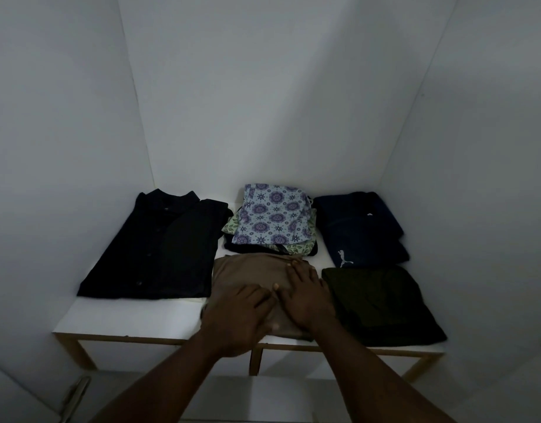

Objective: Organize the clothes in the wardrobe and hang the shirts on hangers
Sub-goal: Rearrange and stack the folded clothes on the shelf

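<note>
Looking at the brown folded cloth (pixel 247 270), where is it?

It lies on the white shelf (pixel 135 319) inside the wardrobe, and its near end reaches the wooden front edge (pixel 354 351) of the shelf.

What does it look like?

It is plain brown, folded into a thick, soft pad with a few wrinkles. It is dim in there, so I cannot tell what kind of clothing it is.

What are the hands doing?

Both lie flat on top of the brown cloth, side by side. The left hand (pixel 241 315) has its fingers loose and a bit spread, holding nothing. The right hand (pixel 305 297) has its fingers straight, pointing to the back. They touch the cloth but do not grab it.

What else is on the shelf?

Just behind the brown cloth sits a small pile. On top is a blue cloth with purple flowers (pixel 272 218). Under it a green leafy cloth (pixel 231 227) peeks out, with something dark at the bottom.

And to the sides?

Left of the brown cloth, touching it, lies a black shirt with buttons (pixel 159 245), laid flat with its collar at the back. Right of the brown cloth is a dark folded cloth (pixel 382 303), just beside it. Behind that one lies a navy cloth with a small white cat picture (pixel 360 230).

What is around it all?

White walls (pixel 263 102) stand at the back and at both sides.
</note>
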### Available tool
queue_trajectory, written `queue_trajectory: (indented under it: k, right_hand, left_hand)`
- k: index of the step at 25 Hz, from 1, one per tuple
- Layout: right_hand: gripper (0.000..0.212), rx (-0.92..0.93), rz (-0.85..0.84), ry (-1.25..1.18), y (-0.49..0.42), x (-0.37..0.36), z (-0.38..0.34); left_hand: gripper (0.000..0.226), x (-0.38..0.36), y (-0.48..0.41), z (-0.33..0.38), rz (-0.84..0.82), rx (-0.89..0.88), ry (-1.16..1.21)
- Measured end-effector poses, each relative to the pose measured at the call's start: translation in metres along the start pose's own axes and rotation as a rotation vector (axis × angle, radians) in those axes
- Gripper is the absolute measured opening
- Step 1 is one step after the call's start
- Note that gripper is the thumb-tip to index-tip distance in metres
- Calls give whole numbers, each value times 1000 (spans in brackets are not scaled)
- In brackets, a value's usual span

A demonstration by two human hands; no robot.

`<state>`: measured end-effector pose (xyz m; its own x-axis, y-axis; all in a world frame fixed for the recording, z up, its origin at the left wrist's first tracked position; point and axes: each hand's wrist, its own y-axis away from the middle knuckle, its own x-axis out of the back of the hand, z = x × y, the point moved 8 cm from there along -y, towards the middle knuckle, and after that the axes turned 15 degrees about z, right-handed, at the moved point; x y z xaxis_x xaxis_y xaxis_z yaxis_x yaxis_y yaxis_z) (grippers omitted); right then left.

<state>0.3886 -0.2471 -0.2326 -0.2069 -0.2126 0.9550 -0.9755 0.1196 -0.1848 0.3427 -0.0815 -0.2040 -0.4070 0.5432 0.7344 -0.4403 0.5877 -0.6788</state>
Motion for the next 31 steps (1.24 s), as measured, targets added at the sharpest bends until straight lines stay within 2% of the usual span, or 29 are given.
queue_trajectory:
  k: [3,5,7,8,10,11,12,13,15,17,18,21,23,25,26,27,29,31]
  right_hand:
    - [79,7,-10,-94,-7,7,0]
    - [78,21,139,-175,-7,30,-3]
    - [68,104,264,-359,0,50,-12]
    - [62,163,234,-482,5,54,-21]
    - [60,283,86,-563,18,51,-40]
    - [64,306,21,-516,21,46,-44]
    - [61,292,-4,-446,20,40,-40]
    - [52,262,25,-378,16,37,-34]
    - [41,219,170,-343,10,43,-23]
    - [42,212,228,-404,4,48,-14]
    - [43,226,212,-418,2,49,-10]
    - [56,286,93,-414,7,35,8]
    - [54,335,46,-415,16,28,16]
    - [53,276,8,-576,25,30,18]
    - [56,183,10,-698,26,34,18]
    - [63,81,54,-784,22,40,20]
    - [68,-66,198,-727,10,52,25]
    - [49,-62,293,-469,-2,63,19]
  left_hand:
    - [65,-6,1,-8,-160,39,39]
    - [61,-6,-5,-15,-223,37,59]
    - [76,-1,-16,-30,-247,192,154]
    - [80,4,-21,-39,-239,346,236]
    - [57,10,-28,-60,-130,585,387]
    - [47,15,-33,-68,-40,616,425]
    - [45,18,-40,-70,2,579,429]
    - [44,21,-44,-66,-34,526,405]
    - [44,20,-37,-49,-265,389,261]
    - [83,7,-8,-50,-471,337,155]
    - [90,7,2,-51,-478,324,136]
    - [75,11,23,-66,-326,279,121]
    - [62,24,31,-71,-242,211,141]
    - [56,35,33,-79,-216,248,206]
    - [53,38,32,-84,-211,318,235]
    - [49,40,28,-88,-179,381,243]
    - [53,44,13,-93,-44,447,171]
    - [44,39,-3,-91,71,444,62]
